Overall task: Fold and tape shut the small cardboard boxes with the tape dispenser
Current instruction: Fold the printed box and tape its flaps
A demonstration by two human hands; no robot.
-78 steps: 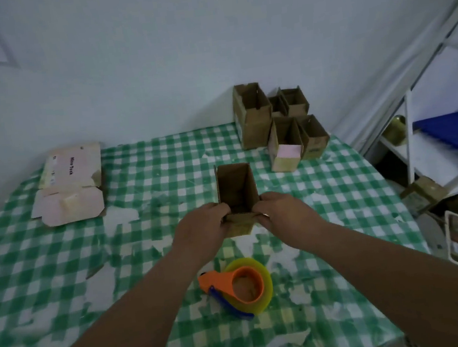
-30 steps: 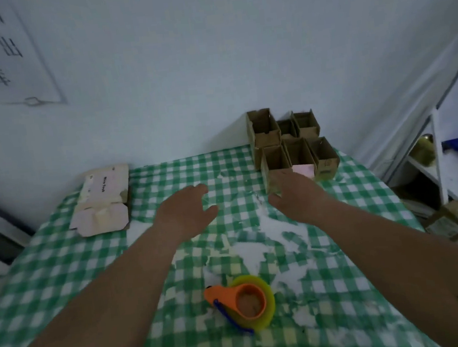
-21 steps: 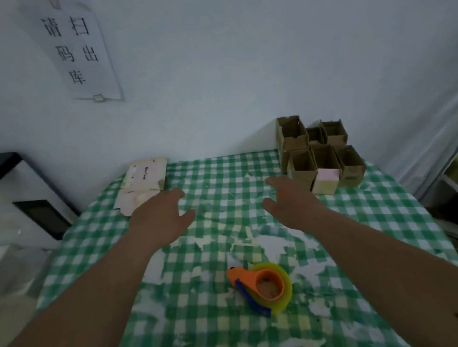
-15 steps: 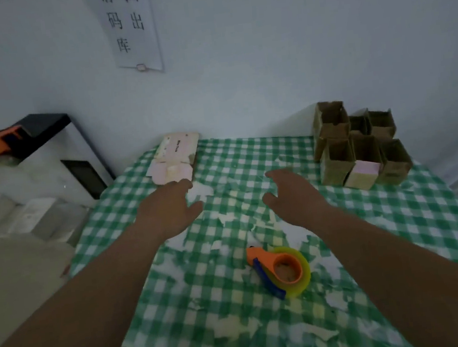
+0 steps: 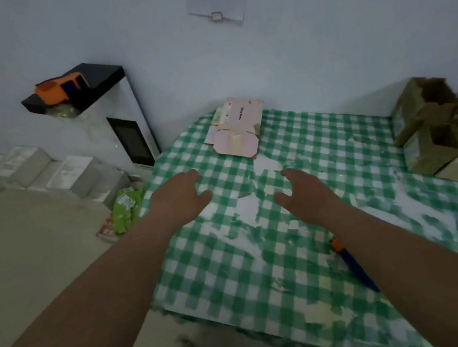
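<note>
Green-and-white checked cloth on the table (image 5: 290,143) fills the head view, its only view. My left hand (image 5: 181,200) and right hand (image 5: 305,193) both hover over it with fingers loosely spread, holding nothing. Ahead of them, near the table's far left corner, lies the stack of flat pink box blanks (image 5: 236,131), well apart from both hands. At the far right stand the folded cardboard boxes (image 5: 431,133), open tops up. Only a sliver of the tape dispenser (image 5: 352,265) shows, an orange and blue edge beside my right forearm.

I judge the step in hand is fetching a fresh blank. To do it well I should reach the left hand to the stack, pinch only the top sheet by its near edge, and peel it off without dragging the rest.
</note>
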